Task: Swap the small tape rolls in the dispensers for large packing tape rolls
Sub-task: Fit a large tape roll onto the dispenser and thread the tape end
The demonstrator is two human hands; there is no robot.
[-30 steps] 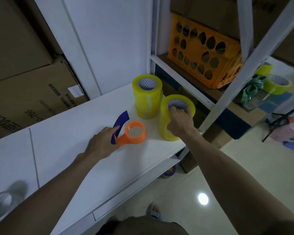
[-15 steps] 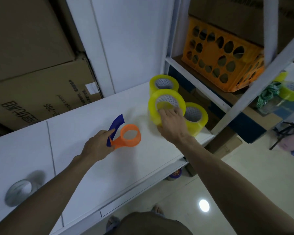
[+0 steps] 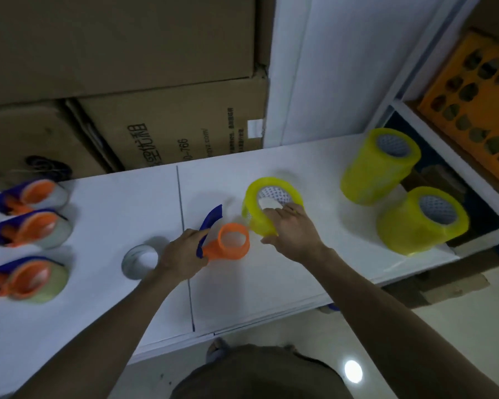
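**Big yellow roll meets the empty dispenser**

Left hand grips the orange-and-blue dispenser on the white table. Right hand holds a large yellow tape roll tilted just beside it, fingers hooked into the core.

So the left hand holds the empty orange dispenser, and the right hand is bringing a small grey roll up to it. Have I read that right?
Not quite. The head view shows the right hand holding a large yellow roll, not a small grey one. The small grey roll lies on the table beside the left wrist, untouched. The left hand does hold the empty orange dispenser.
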